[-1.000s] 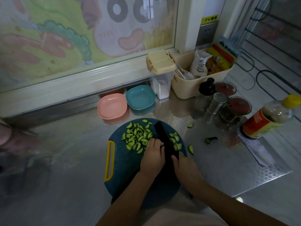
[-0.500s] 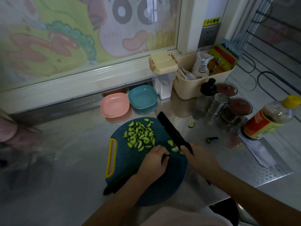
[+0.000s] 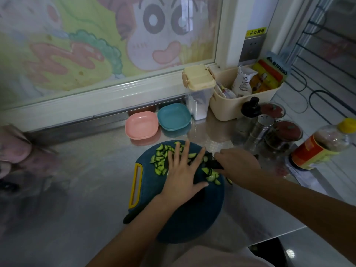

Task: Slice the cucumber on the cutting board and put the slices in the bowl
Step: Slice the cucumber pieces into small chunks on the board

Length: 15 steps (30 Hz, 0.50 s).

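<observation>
While the yellow sign (image 3: 256, 32) at upper right reads 小心触电 (the bottle (image 3: 323, 145) label is too blurred to read), cucumber slices (image 3: 159, 160) lie in two heaps on the board (image 3: 185, 218) at centre, half-moons pointing every way. The left hand (image 3: 183, 170) lies flat over them, fingers spread. The right hand (image 3: 238, 162) grips the black knife (image 3: 213, 163), which lies left-right. The pink bowl (image 3: 141, 125) and teal bowl (image 3: 174, 116) stand above the board.

Surface: steel counter (image 3: 92, 170), faintly patterned.
Front centre: round dark-blue cutting board (image 3: 192, 214), yellow handle at its left.
Back: pink bowl (image 3: 141, 125) just beside teal bowl (image 3: 174, 116).
Back right: clear container (image 3: 198, 105) with cream lid, beige basket (image 3: 231, 108).
Right: 1 metal shaker (image 3: 260, 130), 2 red-lidded jars (image 3: 285, 132), yellow-capped bottle (image 3: 319, 145).
</observation>
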### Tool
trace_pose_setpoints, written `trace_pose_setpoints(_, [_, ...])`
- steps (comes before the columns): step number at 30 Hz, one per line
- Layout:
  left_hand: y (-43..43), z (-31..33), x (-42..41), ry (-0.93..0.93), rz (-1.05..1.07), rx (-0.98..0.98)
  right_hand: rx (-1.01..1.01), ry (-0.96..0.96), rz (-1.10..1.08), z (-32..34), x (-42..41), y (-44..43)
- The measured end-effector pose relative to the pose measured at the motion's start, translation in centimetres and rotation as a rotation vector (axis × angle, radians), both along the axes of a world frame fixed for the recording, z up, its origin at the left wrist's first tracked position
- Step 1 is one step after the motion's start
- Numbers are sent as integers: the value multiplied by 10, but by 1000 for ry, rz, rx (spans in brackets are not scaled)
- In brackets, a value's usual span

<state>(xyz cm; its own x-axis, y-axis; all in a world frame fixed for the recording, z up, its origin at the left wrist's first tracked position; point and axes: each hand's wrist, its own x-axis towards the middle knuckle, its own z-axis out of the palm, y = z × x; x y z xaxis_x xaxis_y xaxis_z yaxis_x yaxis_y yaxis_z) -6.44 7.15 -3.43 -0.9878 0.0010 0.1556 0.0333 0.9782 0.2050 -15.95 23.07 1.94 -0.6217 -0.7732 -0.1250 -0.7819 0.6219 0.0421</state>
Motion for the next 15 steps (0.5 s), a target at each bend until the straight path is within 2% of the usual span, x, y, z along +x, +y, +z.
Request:
trace_pose_setpoints(4, [8, -7, -7, -37, -20, -31, 49, 59, 73, -1, 3, -12])
trace_pose_setpoints(15, [-22, -33, 0, -67, 168, -90, -9, 29, 49, -5, 4, -18])
